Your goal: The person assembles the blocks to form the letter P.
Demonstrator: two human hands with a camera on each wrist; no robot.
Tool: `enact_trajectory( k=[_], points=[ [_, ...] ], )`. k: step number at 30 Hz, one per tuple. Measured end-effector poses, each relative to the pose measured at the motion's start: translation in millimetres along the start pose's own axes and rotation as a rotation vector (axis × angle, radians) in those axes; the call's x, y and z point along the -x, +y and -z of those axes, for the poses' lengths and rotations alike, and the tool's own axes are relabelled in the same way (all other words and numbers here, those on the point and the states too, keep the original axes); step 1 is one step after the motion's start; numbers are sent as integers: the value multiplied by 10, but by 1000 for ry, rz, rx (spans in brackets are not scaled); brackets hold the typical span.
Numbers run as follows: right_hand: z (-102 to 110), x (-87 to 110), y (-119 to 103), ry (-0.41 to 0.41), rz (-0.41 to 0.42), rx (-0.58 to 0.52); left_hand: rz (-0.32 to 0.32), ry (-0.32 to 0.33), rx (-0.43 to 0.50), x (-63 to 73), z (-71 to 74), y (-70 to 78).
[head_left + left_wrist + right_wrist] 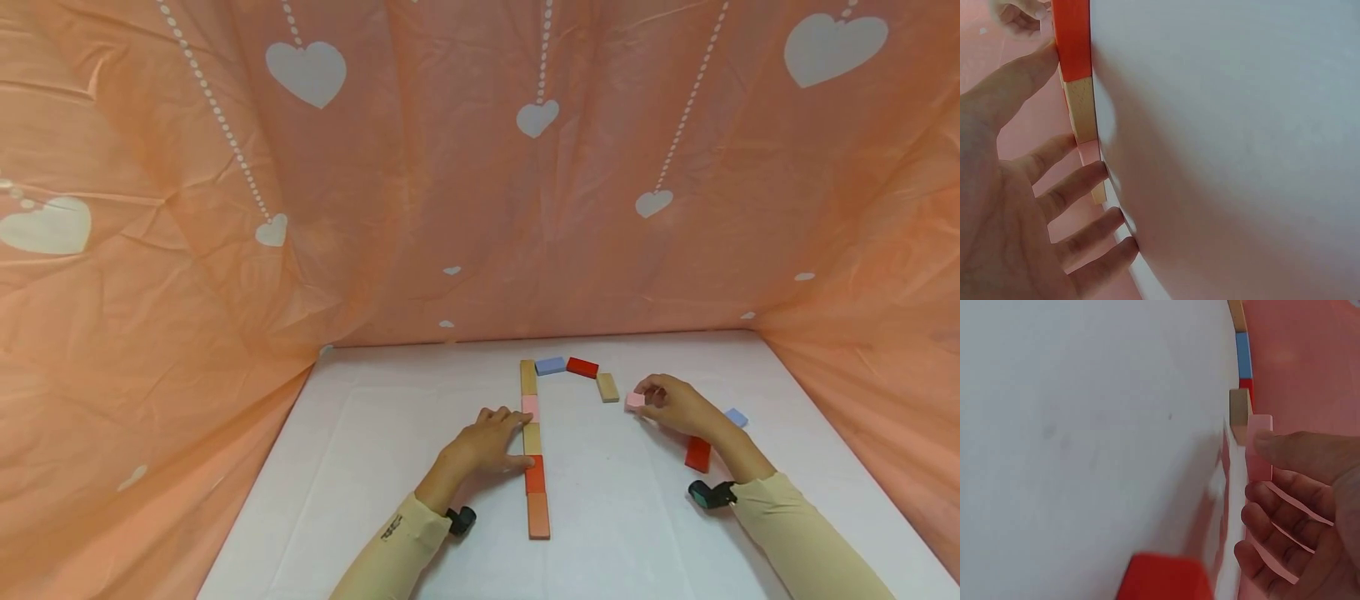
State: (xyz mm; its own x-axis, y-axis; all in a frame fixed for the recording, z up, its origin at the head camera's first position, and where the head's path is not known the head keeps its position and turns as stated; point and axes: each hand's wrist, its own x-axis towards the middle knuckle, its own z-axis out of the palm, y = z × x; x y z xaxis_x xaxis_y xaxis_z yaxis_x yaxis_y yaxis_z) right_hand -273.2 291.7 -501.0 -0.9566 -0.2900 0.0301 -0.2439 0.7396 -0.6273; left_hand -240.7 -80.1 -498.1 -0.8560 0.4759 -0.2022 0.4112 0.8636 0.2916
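Observation:
My left hand [483, 442] lies with fingers spread along a straight column of flat blocks. Its thumb touches the red block [535, 477], and a fingertip reaches the pink block [531, 406]; a wooden block [532, 439] sits between those two. Between thumb and fingers, my right hand [678, 406] pinches another pink block [1260, 453]. That block is just right of a tilted wooden block [608, 387], the end of a short arc. A red block [582, 367] and a blue block [551, 366] link the arc to the column's far end.
A wooden block [528, 377] forms the column's far end and an orange-brown block [538, 517] its near end. Under the right forearm lie a loose red block [697, 455] and a partly hidden blue block [736, 417]. An orange curtain [480, 208] surrounds the white table [360, 467].

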Motion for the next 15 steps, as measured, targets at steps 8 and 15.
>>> enact_trajectory(
  k=[8, 15],
  points=[
    [-117, -63, -152, 29, 79, -42, 4, 2, 1, 16, 15, 16],
    [-258, -126, -292, 26, 151, -39, 1, 5, -3, 10, 6, 5]
  ],
)
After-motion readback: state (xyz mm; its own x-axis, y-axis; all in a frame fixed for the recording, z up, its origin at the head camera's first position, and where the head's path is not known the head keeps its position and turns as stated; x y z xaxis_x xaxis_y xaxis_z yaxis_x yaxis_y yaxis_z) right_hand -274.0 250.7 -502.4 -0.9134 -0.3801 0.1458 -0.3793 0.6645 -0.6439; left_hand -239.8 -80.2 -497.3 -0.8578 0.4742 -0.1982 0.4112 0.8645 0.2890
